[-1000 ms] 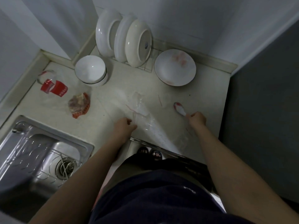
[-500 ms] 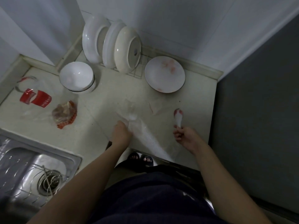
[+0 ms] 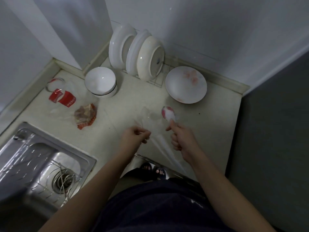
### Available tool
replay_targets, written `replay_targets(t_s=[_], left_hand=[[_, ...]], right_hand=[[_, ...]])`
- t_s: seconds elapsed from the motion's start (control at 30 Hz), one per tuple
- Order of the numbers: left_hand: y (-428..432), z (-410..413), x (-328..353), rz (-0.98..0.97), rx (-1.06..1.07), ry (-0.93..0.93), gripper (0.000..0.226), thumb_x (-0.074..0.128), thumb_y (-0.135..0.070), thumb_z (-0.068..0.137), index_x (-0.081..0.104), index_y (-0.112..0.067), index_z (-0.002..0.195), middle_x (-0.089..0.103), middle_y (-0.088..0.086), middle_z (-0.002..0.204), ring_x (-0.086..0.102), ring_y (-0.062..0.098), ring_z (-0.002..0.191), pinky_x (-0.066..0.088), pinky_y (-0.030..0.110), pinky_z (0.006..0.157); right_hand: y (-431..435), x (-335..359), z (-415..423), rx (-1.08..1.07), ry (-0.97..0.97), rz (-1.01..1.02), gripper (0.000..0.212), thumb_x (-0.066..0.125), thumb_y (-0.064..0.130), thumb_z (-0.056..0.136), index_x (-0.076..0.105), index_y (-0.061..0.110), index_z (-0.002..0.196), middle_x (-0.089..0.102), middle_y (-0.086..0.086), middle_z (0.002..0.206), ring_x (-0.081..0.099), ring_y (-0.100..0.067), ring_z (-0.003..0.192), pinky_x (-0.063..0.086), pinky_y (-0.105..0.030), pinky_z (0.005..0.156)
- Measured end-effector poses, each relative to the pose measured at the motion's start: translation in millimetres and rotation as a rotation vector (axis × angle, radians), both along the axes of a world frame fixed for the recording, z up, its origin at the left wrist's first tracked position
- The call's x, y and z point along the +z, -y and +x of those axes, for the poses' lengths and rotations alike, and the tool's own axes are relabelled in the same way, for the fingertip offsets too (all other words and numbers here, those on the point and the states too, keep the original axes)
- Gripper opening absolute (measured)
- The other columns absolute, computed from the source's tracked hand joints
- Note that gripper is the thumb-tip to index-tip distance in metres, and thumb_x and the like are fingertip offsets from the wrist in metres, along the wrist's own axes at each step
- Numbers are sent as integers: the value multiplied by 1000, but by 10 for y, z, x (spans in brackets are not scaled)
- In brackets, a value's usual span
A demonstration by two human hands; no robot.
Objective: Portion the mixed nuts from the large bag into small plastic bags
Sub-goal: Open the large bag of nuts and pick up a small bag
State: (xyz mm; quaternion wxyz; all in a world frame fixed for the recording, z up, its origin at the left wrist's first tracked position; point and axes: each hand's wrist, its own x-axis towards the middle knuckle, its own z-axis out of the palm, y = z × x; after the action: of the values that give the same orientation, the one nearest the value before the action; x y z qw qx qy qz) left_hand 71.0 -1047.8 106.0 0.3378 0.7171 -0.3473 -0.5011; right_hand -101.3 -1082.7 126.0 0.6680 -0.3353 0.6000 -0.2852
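Tight corner here: the pale countertop [image 3: 133, 101] is walled at the back and on the left, a dark panel [image 3: 275, 131] closes off the right side, and the steel sink [image 3: 41, 158] takes the near left. Open surface runs down the middle, between the nut bag and the flat plate, and that is where both hands are working, just inside the front edge. The left hand [image 3: 133, 137] is curled, thumb and fingertips pinched on the edge of a small clear plastic bag [image 3: 150, 121], which lies crumpled and nearly see-through on the counter between the two hands. The right hand [image 3: 182, 141] is closed around the handle of a pink-and-white spoon [image 3: 168, 113], index finger stretched along it, the bowl of the spoon pointing away and sitting over the far end of the clear bag. Whether anything is in the spoon, cannot tell. Both forearms reach in from below, angling toward each other, wrists low over the counter. The mixed nuts bag [image 3: 85, 115], red-edged and bunched, sits well left of the hands, near the sink's far corner. Beyond it a red-labelled wrapper [image 3: 62, 97], a white bowl [image 3: 100, 82], three dishes upright in a wire rack [image 3: 137, 52], and a flat plate [image 3: 186, 84] with pink marks at back right.
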Motion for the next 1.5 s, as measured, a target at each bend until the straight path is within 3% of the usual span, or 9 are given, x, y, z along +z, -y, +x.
replay_targets(t_s=[0.2, 0.4, 0.53, 0.77, 0.93, 1.17, 1.27, 1.37, 1.5], left_hand=[[-154, -17, 275, 3, 151, -30, 14, 63, -13, 93, 67, -3, 84, 72, 5, 71, 61, 2, 50, 45, 12, 49], [-260, -51, 383, 0, 171, -92, 20, 61, -18, 94, 73, -5, 85, 75, 0, 72, 66, 4, 59, 49, 13, 54], [-260, -130, 392, 9, 196, -137, 20, 59, -19, 94, 76, -10, 88, 75, 1, 74, 69, 8, 67, 51, 16, 62], [-255, -154, 352, 46, 132, -121, 22, 60, -20, 95, 76, -8, 87, 75, 9, 77, 70, 13, 72, 53, 21, 68], [-284, -157, 359, 62, 57, -111, 25, 60, -24, 96, 76, -9, 85, 76, 3, 77, 68, 5, 64, 48, 14, 59], [-295, -191, 342, 48, 11, -52, 17, 66, -23, 91, 76, -9, 88, 76, 3, 79, 69, 4, 66, 50, 13, 61], [-303, -224, 332, 62, 20, -74, 24, 60, -27, 94, 76, -9, 92, 76, 3, 81, 68, 6, 69, 48, 18, 65], [-308, -235, 331, 62, 11, -82, 32, 60, -38, 94, 76, -10, 94, 77, 3, 81, 68, 4, 68, 45, 13, 61], [-300, -259, 347, 44, -8, -67, 28, 62, -36, 92, 76, -11, 91, 76, 1, 79, 66, -2, 63, 42, 12, 60]], right_hand=[[-85, 122, 319, 235, -189, -251, 37, 44, 27, 99, 65, 18, 70, 42, 7, 52, 38, -9, 50, 31, -23, 51], [-123, 214, 262, 311, -258, -403, 20, 71, 29, 80, 72, 10, 87, 70, -11, 77, 63, -21, 70, 49, -34, 63], [-151, 189, 300, 362, -321, -424, 27, 80, 32, 70, 63, 13, 60, 45, 9, 43, 37, 0, 44, 28, -17, 42], [-126, 155, 199, 458, -340, -400, 48, 82, 28, 69, 47, 23, 38, 32, 10, 35, 27, 0, 37, 18, -15, 37], [-130, 172, 116, 500, -314, -378, 53, 74, 33, 81, 38, 23, 44, 26, 11, 44, 23, 0, 40, 18, -20, 42], [-159, 124, 91, 411, -275, -303, 54, 75, 27, 79, 35, 23, 42, 24, 14, 44, 24, -2, 43, 18, -22, 43], [-155, 89, 61, 345, -237, -274, 42, 77, 25, 75, 47, 20, 46, 33, 6, 53, 32, -8, 51, 22, -24, 49], [-154, 76, 24, 277, -151, -218, 17, 76, 14, 72, 67, 1, 67, 51, 0, 59, 48, -8, 58, 35, -23, 56], [-150, 108, -4, 239, -96, -146, 14, 79, 10, 70, 71, 1, 74, 53, 12, 44, 46, 5, 38, 31, -8, 37]])
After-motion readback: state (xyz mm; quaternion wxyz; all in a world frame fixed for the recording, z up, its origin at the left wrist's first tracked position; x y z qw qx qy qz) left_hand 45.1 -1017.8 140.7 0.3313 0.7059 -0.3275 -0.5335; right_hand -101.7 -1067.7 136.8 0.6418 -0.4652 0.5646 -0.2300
